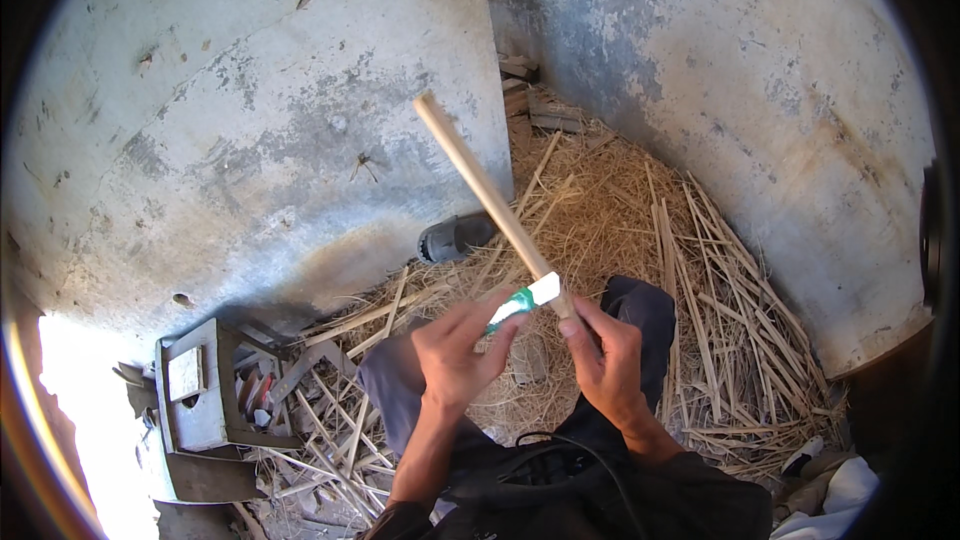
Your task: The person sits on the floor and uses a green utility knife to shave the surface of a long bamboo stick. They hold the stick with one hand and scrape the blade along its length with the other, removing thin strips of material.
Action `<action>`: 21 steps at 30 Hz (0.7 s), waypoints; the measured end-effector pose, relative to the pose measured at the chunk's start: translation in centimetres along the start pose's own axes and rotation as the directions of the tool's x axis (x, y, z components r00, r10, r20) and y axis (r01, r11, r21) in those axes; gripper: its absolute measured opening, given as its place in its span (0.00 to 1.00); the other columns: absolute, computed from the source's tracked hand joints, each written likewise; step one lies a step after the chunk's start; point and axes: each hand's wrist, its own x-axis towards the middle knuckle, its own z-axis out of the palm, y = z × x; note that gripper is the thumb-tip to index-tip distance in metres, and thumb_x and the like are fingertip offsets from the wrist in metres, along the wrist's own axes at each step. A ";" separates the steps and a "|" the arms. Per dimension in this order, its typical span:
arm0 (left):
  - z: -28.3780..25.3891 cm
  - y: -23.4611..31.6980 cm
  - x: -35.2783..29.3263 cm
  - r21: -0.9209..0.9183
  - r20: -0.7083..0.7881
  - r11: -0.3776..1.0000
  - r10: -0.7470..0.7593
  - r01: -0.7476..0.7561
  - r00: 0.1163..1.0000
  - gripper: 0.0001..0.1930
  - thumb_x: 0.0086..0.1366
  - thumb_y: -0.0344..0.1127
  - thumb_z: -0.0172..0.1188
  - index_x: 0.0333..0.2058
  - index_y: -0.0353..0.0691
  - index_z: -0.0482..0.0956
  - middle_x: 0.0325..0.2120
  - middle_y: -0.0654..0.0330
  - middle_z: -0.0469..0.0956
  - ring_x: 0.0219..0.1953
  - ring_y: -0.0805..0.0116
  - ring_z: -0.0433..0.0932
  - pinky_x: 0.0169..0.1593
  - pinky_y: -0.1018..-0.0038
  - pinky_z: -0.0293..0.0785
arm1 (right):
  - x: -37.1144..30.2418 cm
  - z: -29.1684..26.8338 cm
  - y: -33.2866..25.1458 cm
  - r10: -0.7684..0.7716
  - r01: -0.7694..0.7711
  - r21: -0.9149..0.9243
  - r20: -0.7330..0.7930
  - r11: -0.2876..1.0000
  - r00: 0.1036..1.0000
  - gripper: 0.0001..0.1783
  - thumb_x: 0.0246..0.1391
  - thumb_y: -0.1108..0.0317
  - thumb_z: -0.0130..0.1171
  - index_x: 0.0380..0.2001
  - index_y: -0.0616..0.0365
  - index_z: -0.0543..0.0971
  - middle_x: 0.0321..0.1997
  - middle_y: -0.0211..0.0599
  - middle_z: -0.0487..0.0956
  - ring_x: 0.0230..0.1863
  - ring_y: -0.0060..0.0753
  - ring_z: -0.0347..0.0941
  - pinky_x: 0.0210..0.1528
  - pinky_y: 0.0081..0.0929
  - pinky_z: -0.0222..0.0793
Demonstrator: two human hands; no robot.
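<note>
A long pale wooden stick [480,180] slants up and to the left in front of me. My right hand [608,355] is closed round its lower end, with thumb and fingers gripping it. In my left hand [455,355] is a small green-and-white tool [512,310], pinched between thumb and fingers. The tool's bright, flat end meets or overlaps the stick just above my right hand; glare hides its exact kind. Both hands are over my lap, between my dark-trousered knees [640,325].
Curly wood shavings [590,190] cover the floor ahead. Long thin wooden strips [720,310] lie heaped on the right. A dark grey shoe [455,238] lies by the wall [300,120]. At left stands a weathered box [200,405] with small items inside; pale cloth [840,490] lies lower right.
</note>
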 end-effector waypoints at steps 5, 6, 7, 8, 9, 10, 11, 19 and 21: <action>-2.0 -1.5 2.5 0.094 -0.151 0.994 -0.033 0.048 0.988 0.19 0.58 0.30 0.79 0.49 0.41 0.91 0.27 0.57 0.85 0.25 0.71 0.81 0.30 0.74 0.76 | -1.9 0.3 0.2 0.015 -0.016 0.007 0.077 1.000 0.997 0.15 0.69 0.68 0.64 0.51 0.70 0.82 0.27 0.47 0.81 0.24 0.33 0.78 0.28 0.31 0.71; -2.5 -1.7 2.9 0.128 -0.168 0.989 -0.057 0.079 0.984 0.18 0.59 0.30 0.78 0.49 0.40 0.91 0.27 0.57 0.85 0.24 0.72 0.79 0.30 0.74 0.75 | -2.2 0.4 0.3 0.028 -0.030 0.020 0.081 0.999 0.996 0.15 0.69 0.68 0.64 0.51 0.71 0.82 0.27 0.47 0.81 0.24 0.32 0.78 0.28 0.31 0.71; -2.7 -2.0 3.2 0.126 -0.173 0.986 -0.089 0.111 0.981 0.17 0.59 0.30 0.78 0.48 0.40 0.91 0.26 0.57 0.84 0.24 0.72 0.77 0.31 0.76 0.73 | -2.5 0.5 0.3 0.041 -0.044 0.033 0.083 0.998 0.996 0.16 0.69 0.68 0.64 0.51 0.71 0.82 0.27 0.47 0.81 0.24 0.31 0.78 0.28 0.31 0.71; -2.7 -2.0 3.3 0.115 -0.180 0.987 -0.086 0.107 0.980 0.17 0.59 0.30 0.78 0.47 0.38 0.91 0.25 0.57 0.83 0.23 0.72 0.76 0.31 0.75 0.72 | -2.7 0.5 0.4 0.056 -0.060 0.042 0.084 0.997 0.995 0.16 0.69 0.67 0.64 0.51 0.71 0.82 0.27 0.46 0.81 0.24 0.30 0.78 0.28 0.30 0.70; -2.7 -2.0 3.3 0.104 -0.186 0.989 -0.083 0.103 0.979 0.17 0.58 0.31 0.78 0.47 0.36 0.91 0.23 0.57 0.82 0.23 0.72 0.76 0.31 0.75 0.71 | -2.7 0.5 0.4 0.058 -0.062 0.046 0.085 0.997 0.995 0.16 0.69 0.67 0.64 0.51 0.71 0.82 0.27 0.46 0.81 0.24 0.29 0.78 0.28 0.30 0.70; -2.6 -2.0 3.3 0.092 -0.191 0.991 -0.079 0.099 0.978 0.17 0.58 0.32 0.78 0.46 0.35 0.91 0.22 0.57 0.81 0.23 0.71 0.75 0.31 0.74 0.70 | -2.7 0.5 0.5 0.060 -0.064 0.049 0.085 0.997 0.995 0.16 0.69 0.67 0.64 0.51 0.71 0.82 0.27 0.46 0.82 0.24 0.28 0.78 0.28 0.30 0.70; -2.4 -2.0 2.9 0.056 -0.162 0.996 -0.063 0.073 0.985 0.17 0.58 0.32 0.79 0.46 0.35 0.91 0.23 0.57 0.82 0.23 0.72 0.75 0.31 0.75 0.70 | -2.5 0.4 0.7 0.059 -0.064 0.053 0.084 0.997 0.995 0.16 0.69 0.67 0.63 0.51 0.72 0.82 0.27 0.45 0.82 0.24 0.27 0.77 0.28 0.30 0.70; -0.2 -0.4 -0.7 -0.105 0.041 0.994 -0.008 0.012 0.999 0.20 0.54 0.32 0.81 0.48 0.43 0.92 0.28 0.57 0.87 0.24 0.74 0.80 0.29 0.77 0.74 | -0.1 0.1 1.3 0.046 -0.045 0.078 -0.005 0.996 0.999 0.17 0.69 0.67 0.64 0.51 0.72 0.82 0.27 0.45 0.82 0.25 0.25 0.78 0.28 0.28 0.70; -0.3 -0.2 -0.7 -0.103 0.058 0.994 -0.017 0.023 0.998 0.20 0.55 0.32 0.81 0.48 0.43 0.92 0.29 0.57 0.87 0.25 0.71 0.82 0.30 0.75 0.77 | 0.0 0.2 1.1 0.021 -0.020 0.071 -0.017 0.997 1.000 0.17 0.69 0.67 0.64 0.52 0.73 0.82 0.28 0.46 0.83 0.26 0.25 0.78 0.29 0.28 0.71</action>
